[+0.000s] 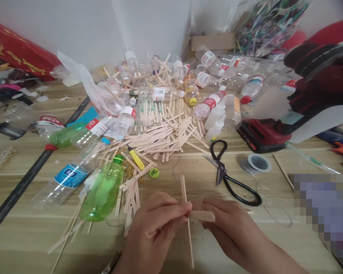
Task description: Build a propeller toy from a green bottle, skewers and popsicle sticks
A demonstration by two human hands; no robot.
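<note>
My left hand (pixel 160 220) is closed in a pinch where two wooden craft sticks cross. One craft stick (pixel 190 241) runs lengthwise, away from me and slightly tilted. The other craft stick (pixel 202 216) points to the right, its rounded end overlapping my right hand (pixel 231 224). The fingers of that hand look loosely apart around this end, a little blurred, with no clear grip on it. Beyond the hands lie black-handled scissors (pixel 221 171) with parted blades and a green bottle cap (pixel 154 172). Left of my left hand are several loose craft sticks (pixel 131 201).
A green bottle (pixel 103 190) and a blue-labelled bottle (pixel 70 177) lie at left. Behind is a heap of craft sticks (pixel 160 139) among many plastic bottles. A wire spool (pixel 255 164) and a red-black power tool (pixel 274 129) stand at right. A yellow-handled cutter (pixel 136 159) lies near the heap.
</note>
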